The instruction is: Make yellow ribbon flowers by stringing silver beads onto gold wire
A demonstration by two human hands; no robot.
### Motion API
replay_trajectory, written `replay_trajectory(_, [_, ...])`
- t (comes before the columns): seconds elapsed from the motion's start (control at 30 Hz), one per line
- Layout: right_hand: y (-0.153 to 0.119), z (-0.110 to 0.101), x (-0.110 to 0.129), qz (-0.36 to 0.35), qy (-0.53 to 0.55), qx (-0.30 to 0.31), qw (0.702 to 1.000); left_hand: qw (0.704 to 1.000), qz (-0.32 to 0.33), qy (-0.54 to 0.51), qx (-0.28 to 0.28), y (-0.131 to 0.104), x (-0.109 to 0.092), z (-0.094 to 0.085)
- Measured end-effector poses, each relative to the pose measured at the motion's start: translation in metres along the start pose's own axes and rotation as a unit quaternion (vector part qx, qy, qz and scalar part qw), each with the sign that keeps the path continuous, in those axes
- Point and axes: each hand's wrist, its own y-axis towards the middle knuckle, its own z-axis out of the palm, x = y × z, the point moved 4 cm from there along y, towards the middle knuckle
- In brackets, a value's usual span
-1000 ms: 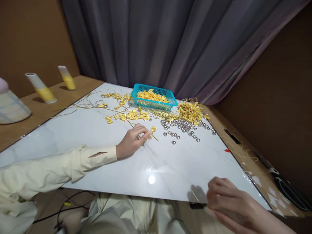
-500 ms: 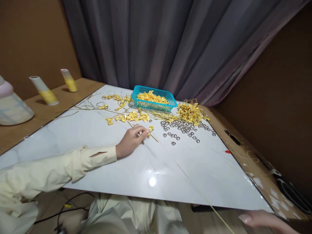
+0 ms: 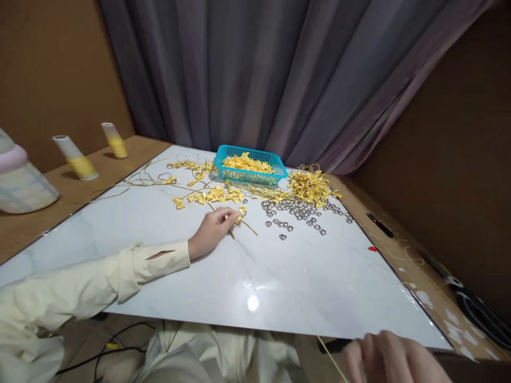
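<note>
My left hand [image 3: 211, 232] rests on the white tabletop, thumb and fingers pinched on a small yellow ribbon bow [image 3: 241, 214]. Stiff gold cord [image 3: 249, 227] sticks out on either side of those fingertips. Low at the right edge of the table is my right hand [image 3: 393, 359], slightly blurred, its fingers curled. Whatever lies in its grasp is hidden. A thin yellow strand [image 3: 332, 357] hangs below the table edge beside it. Just beyond my left hand lie several loose yellow bows [image 3: 217, 194].
A turquoise basket [image 3: 217, 169] of yellow bows stands at the back. Silver heart-shaped beads [image 3: 299, 209] lie scattered right of centre, under a heap of bows on gold cords [image 3: 309, 186]. Thread cones [image 3: 80, 162] and a large bottle [image 3: 26, 183] stand left. Black-handled scissors [image 3: 475, 311] lie right.
My right hand has come left and curled its fingers at the lower right. The strand's visible end has shifted left with it. My left hand still pinches the bow in about the same place.
</note>
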Motion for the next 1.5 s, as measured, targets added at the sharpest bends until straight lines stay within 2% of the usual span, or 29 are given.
replay_trajectory(0.07, [0.007, 0.019, 0.007, 0.036, 0.083, 0.079, 0.993, 1.0, -0.011, -0.018, -0.002, 0.002, 0.002, 0.0])
replay_trajectory(0.1, [0.011, 0.024, 0.01, 0.043, 0.117, 0.098, 0.987, 1.0, -0.015, -0.026, -0.003, 0.003, 0.003, 0.0])
replay_trajectory(0.17, [0.017, 0.023, 0.011, 0.047, 0.17, 0.067, 0.982, 0.999, -0.022, -0.038, -0.004, 0.004, 0.004, 0.0])
replay_trajectory(0.27, [0.016, 0.003, 0.005, 0.047, 0.225, -0.02, 0.973, 0.998, -0.034, -0.052, -0.007, 0.006, 0.006, 0.0])
replay_trajectory(0.4, [0.004, -0.025, -0.007, 0.043, 0.217, -0.078, 0.972, 0.997, -0.04, -0.061, -0.005, 0.007, 0.007, 0.0])
replay_trajectory(0.47, [0.003, -0.029, -0.011, 0.067, 0.224, -0.096, 0.968, 0.997, -0.04, -0.062, -0.006, 0.007, 0.008, 0.0])
replay_trajectory(0.6, [0.012, -0.013, -0.006, 0.112, 0.26, -0.112, 0.953, 0.998, -0.039, -0.058, -0.002, 0.007, 0.008, 0.0])
replay_trajectory(0.7, [0.018, 0.007, 0.001, 0.135, 0.317, -0.102, 0.933, 0.998, -0.039, -0.054, -0.003, 0.007, 0.008, -0.001])
replay_trajectory(0.77, [0.018, 0.013, 0.004, 0.135, 0.321, -0.092, 0.933, 0.998, -0.039, -0.055, -0.006, 0.008, 0.009, -0.001])
replay_trajectory(0.9, [0.015, 0.009, 0.012, 0.091, 0.23, -0.048, 0.968, 0.998, -0.038, -0.057, -0.009, 0.008, 0.009, -0.001])
replay_trajectory(1.0, [0.017, 0.007, 0.021, 0.057, 0.048, -0.062, 0.995, 0.994, -0.05, -0.097, 0.033, 0.003, 0.004, 0.002])
replay_trajectory(1.07, [0.023, 0.011, 0.026, 0.027, -0.119, -0.119, 0.985, 0.984, -0.057, -0.125, 0.11, -0.004, -0.002, 0.009])
replay_trajectory(1.13, [0.031, 0.024, 0.03, -0.036, -0.255, -0.164, 0.952, 0.969, -0.054, -0.135, 0.202, -0.014, -0.011, 0.016])
replay_trajectory(1.17, [0.035, 0.035, 0.03, -0.082, -0.3, -0.163, 0.936, 0.961, -0.046, -0.132, 0.24, -0.018, -0.015, 0.019])
replay_trajectory(1.23, [0.046, 0.06, 0.027, -0.171, -0.344, -0.109, 0.917, 0.946, -0.023, -0.121, 0.3, -0.025, -0.021, 0.023])
replay_trajectory(1.3, [0.055, 0.082, 0.02, -0.22, -0.352, -0.035, 0.909, 0.934, 0.005, -0.108, 0.34, -0.029, -0.024, 0.024])
replay_trajectory(1.4, [0.064, 0.101, 0.011, -0.237, -0.339, 0.029, 0.91, 0.921, 0.034, -0.103, 0.374, -0.03, -0.025, 0.024])
replay_trajectory(1.5, [0.066, 0.108, 0.009, -0.231, -0.327, 0.04, 0.915, 0.915, 0.05, -0.101, 0.387, -0.03, -0.025, 0.024])
